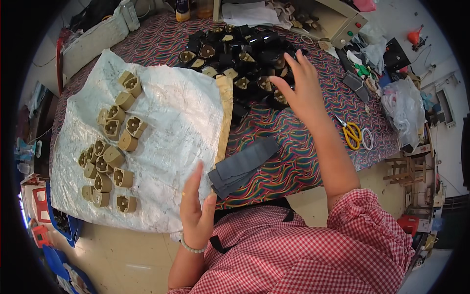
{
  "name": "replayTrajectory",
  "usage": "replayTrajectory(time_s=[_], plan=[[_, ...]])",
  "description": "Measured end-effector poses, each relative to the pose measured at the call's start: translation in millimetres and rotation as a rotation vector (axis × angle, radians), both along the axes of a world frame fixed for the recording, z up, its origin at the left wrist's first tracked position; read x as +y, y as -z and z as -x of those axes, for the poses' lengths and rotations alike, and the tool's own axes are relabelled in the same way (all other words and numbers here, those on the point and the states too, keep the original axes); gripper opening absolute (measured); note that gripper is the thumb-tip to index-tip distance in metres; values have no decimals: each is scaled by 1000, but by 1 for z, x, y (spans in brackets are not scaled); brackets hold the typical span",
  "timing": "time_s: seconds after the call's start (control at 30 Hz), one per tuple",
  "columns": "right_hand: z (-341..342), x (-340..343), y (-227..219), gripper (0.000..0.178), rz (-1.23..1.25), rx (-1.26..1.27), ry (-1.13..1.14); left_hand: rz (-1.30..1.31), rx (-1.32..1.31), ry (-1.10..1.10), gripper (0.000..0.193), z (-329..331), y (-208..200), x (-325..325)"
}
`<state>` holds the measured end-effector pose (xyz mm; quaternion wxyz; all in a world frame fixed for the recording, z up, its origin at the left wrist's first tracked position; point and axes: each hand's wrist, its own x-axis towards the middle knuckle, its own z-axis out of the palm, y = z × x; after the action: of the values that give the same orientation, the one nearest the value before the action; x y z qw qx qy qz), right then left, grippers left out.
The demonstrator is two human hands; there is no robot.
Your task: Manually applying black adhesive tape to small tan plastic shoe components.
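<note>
My left hand is raised over the near edge of a white woven sheet, fingers stretched and thumb apart, with nothing in it. Just right of it lies a stack of dark grey strips. My right hand reaches to the right side of a heap of glossy black pieces with tan hollow ends, like covered shoe heels. Its thumb and fingers are spread, and no piece shows in its grip; whether it touches one I cannot tell. Several bare tan heel blocks stand on the sheet's left half.
Yellow-handled scissors and a white ring lie on the patterned tablecloth at right. A cream machine with buttons stands at the back. Plastic bags crowd the right edge. A blue bin is below left.
</note>
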<state>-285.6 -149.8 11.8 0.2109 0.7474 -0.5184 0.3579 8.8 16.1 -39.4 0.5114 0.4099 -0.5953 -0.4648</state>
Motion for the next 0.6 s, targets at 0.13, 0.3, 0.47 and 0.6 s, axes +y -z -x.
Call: replayTrajectory(time_s=[0.13, 0.3, 0.47, 0.6], plan=[[-47, 68, 15, 30, -743, -111, -448, 68, -181, -61, 26, 5, 9, 4], [-54, 82, 73, 33, -725, -64, -562, 140, -249, -44, 24, 9, 12, 4], [-58, 83, 60, 37, -831, -37, -546, 114, -287, -38, 28, 8, 19, 7], [-53, 73, 62, 37, -892, -20, -580, 154, -327, -42, 28, 9, 22, 7]])
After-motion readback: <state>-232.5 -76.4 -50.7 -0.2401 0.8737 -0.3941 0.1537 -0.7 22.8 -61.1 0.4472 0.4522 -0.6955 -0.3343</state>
